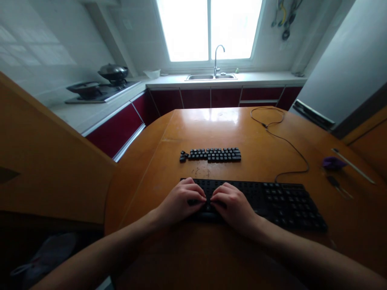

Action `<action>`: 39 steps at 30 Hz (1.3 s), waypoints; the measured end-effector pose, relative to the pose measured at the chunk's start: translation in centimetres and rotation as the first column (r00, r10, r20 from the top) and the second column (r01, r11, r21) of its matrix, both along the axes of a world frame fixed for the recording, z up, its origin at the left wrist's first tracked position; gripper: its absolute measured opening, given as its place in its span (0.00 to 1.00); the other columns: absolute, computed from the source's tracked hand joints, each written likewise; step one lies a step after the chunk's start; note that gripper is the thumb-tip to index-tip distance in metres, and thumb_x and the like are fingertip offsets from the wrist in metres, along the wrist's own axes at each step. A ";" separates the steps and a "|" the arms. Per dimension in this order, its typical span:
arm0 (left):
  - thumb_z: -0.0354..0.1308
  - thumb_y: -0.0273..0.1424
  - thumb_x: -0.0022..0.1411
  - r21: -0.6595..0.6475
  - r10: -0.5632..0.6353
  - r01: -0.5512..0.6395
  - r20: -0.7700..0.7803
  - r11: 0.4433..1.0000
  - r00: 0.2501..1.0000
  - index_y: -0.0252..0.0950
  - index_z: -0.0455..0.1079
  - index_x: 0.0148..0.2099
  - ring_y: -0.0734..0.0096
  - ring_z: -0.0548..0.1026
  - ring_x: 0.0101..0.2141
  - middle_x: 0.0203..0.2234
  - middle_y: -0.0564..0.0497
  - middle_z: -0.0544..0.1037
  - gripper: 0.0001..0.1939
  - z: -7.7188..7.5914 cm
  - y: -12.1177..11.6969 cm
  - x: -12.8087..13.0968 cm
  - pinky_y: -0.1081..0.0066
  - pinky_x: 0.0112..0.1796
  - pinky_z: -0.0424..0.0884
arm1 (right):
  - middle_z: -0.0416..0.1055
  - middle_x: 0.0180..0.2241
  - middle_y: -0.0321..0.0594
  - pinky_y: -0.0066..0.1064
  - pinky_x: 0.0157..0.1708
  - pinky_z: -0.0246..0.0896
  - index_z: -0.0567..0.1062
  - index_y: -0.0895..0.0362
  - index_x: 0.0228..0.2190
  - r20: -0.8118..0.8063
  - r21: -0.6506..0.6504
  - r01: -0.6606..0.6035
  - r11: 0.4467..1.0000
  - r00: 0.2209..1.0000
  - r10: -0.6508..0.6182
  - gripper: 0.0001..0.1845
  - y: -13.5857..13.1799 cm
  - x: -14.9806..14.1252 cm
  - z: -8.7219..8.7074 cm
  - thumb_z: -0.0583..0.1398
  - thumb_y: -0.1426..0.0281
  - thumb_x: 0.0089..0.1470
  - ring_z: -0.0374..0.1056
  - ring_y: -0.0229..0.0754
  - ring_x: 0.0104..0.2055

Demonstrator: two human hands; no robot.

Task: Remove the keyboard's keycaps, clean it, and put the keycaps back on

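Observation:
A black computer keyboard (256, 197) lies on the wooden table in front of me. Its right-hand block still carries keys, while much of the left and middle looks bare of caps. My left hand (188, 198) rests over its left part, fingers bent and pinched together. From the other side, my right hand (232, 201) is closed the same way, its fingertips almost meeting the left ones. Between the fingertips sits a small dark keycap (208, 206), partly hidden by them. Beyond the keyboard, loose black keycaps (216, 154) are laid out in rows.
The keyboard's cable (292, 144) loops across the table's right side. Near the right edge lie a purple cloth-like item (333, 163), a thin pale rod (353, 166) and a small dark tool with wire loops (334, 182). A sink counter (256, 77) stands behind the table.

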State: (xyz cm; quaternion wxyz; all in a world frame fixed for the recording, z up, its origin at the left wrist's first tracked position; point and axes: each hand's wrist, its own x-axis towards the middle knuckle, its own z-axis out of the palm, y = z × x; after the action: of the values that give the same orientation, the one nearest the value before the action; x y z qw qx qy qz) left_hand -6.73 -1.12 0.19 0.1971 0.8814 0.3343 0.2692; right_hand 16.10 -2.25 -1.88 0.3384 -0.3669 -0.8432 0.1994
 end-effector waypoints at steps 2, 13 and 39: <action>0.62 0.30 0.64 0.042 0.005 -0.004 -0.018 0.999 1.000 0.41 0.80 0.34 0.66 0.73 0.35 0.34 0.50 0.83 0.06 0.1 -0.1 0.1 0.64 0.40 0.70 | 0.77 0.34 0.40 0.34 0.41 0.66 0.79 0.55 0.28 0.041 0.043 -0.011 0.999 0.999 0.009 0.09 -0.1 0.0 0.1 0.62 0.75 0.59 0.68 0.42 0.38; 0.60 0.32 0.66 0.110 -0.035 0.051 -0.137 0.993 0.990 0.42 0.80 0.35 0.65 0.72 0.38 0.36 0.49 0.82 0.08 0.8 0.1 -0.1 0.63 0.42 0.70 | 0.73 0.36 0.43 0.37 0.43 0.65 0.77 0.55 0.29 0.251 0.102 -0.035 0.994 0.968 0.009 0.11 -1.0 0.2 1.2 0.58 0.71 0.63 0.65 0.44 0.42; 0.63 0.33 0.65 0.132 0.306 -0.322 0.126 0.938 0.944 0.40 0.80 0.46 0.63 0.72 0.42 0.39 0.48 0.79 0.09 0.7 3.8 -1.7 0.62 0.45 0.69 | 0.75 0.37 0.43 0.39 0.46 0.65 0.80 0.56 0.37 0.048 -0.046 0.274 0.961 0.961 -0.272 0.09 2.9 3.0 3.8 0.59 0.72 0.60 0.68 0.46 0.44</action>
State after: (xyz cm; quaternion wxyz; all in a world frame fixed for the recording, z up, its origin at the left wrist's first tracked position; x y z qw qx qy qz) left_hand -8.42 2.71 0.89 0.1013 0.8140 0.4388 0.3668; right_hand 19.11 0.68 1.93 0.3355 -0.4925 -0.7859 0.1650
